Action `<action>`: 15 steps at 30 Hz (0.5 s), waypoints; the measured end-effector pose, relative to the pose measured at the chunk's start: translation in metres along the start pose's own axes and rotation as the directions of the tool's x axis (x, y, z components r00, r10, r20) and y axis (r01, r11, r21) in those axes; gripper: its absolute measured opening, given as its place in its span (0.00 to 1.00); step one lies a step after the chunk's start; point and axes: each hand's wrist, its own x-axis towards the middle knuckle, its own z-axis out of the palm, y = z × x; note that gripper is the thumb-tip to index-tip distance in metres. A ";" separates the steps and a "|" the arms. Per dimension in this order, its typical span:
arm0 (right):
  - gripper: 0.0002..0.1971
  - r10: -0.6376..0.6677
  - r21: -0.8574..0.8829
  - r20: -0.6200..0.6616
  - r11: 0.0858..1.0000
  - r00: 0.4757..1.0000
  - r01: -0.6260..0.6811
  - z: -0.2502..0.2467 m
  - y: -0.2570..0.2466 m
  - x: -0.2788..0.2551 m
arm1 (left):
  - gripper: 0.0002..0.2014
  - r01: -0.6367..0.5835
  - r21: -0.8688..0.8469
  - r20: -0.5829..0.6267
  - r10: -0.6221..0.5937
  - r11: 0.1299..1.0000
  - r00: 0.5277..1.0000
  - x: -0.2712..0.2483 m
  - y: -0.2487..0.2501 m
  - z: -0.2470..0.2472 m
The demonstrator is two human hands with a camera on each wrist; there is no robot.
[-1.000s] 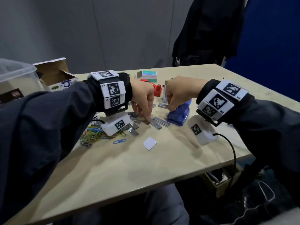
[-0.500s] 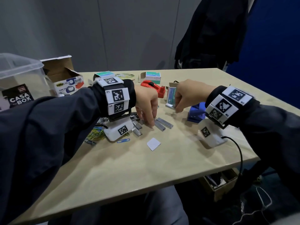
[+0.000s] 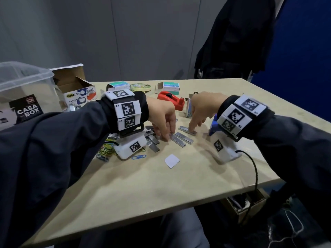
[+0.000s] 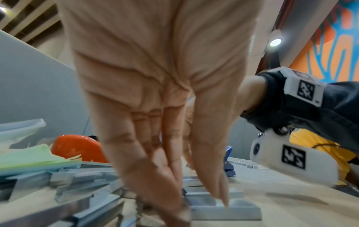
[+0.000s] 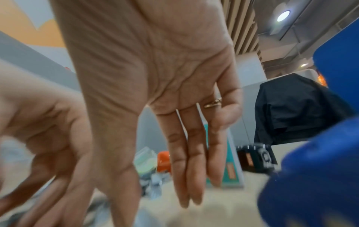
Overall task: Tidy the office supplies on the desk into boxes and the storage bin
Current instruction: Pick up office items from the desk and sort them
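Both hands are down on the desk (image 3: pixel 136 190) among the staple strips (image 3: pixel 180 139). The left hand (image 3: pixel 162 119) reaches down with straight, spread fingers, thumb tip (image 4: pixel 223 201) and fingertips pressing the near end of one strip, gripping nothing. The right hand (image 3: pixel 200 108) has its fingers extended and relaxed, one fingertip touching another strip (image 3: pixel 187 130); it holds nothing. More strips lie heaped under the left wrist beside coloured paper clips (image 3: pixel 105 151). Behind stands a clear bin (image 3: pixel 23 83) labelled "CASA BOX", and an open carton (image 3: pixel 77 90) reading "HBW Office" and "TAPE DISPENSER". A red tape dispenser (image 3: pixel 170 99) sits beyond the hands.
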 end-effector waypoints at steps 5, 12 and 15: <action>0.16 0.139 -0.095 -0.258 0.981 0.956 -0.169 -0.037 0.017 -0.004 | 0.12 -0.029 0.032 -0.066 0.031 0.999 0.997 -0.006 -0.001 -0.019; 0.18 0.285 -0.116 0.039 0.953 0.958 -0.279 -0.045 0.043 0.009 | 0.10 -0.015 -0.015 -0.198 0.012 1.000 0.980 -0.010 -0.009 -0.049; 0.18 0.328 -0.180 0.077 0.933 0.941 -0.311 -0.035 0.047 0.014 | 0.09 0.005 -0.020 -0.206 -0.009 1.000 0.979 -0.011 -0.017 -0.051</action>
